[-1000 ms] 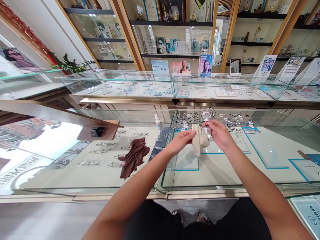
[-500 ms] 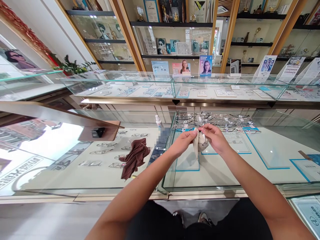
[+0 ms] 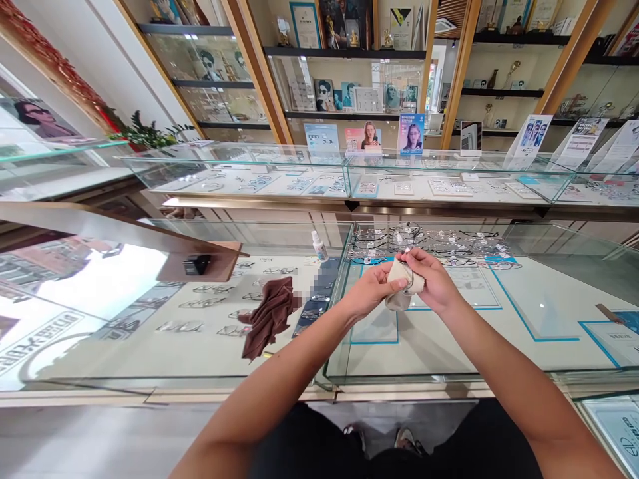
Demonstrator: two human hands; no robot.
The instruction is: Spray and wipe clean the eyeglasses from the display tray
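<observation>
Both my hands meet over the glass counter (image 3: 449, 346). My left hand (image 3: 369, 293) pinches a cream cloth (image 3: 402, 286) that is wrapped round a lens. My right hand (image 3: 434, 283) grips a pair of thin-framed glasses (image 3: 407, 239), whose free lens and frame stick up just above my fingers. The cloth covers the lower lens, so that part is hidden.
A brown cloth (image 3: 269, 316) lies on the counter to the left, with a small white spray bottle (image 3: 318, 245) behind it. Several glasses (image 3: 449, 243) are laid out inside the case beyond my hands. A black box (image 3: 196, 264) sits on a wooden shelf at left.
The glasses have dropped lower and turned. The cream cloth, hanging loose a second ago, is now folded tightly round the lens between both hands.
</observation>
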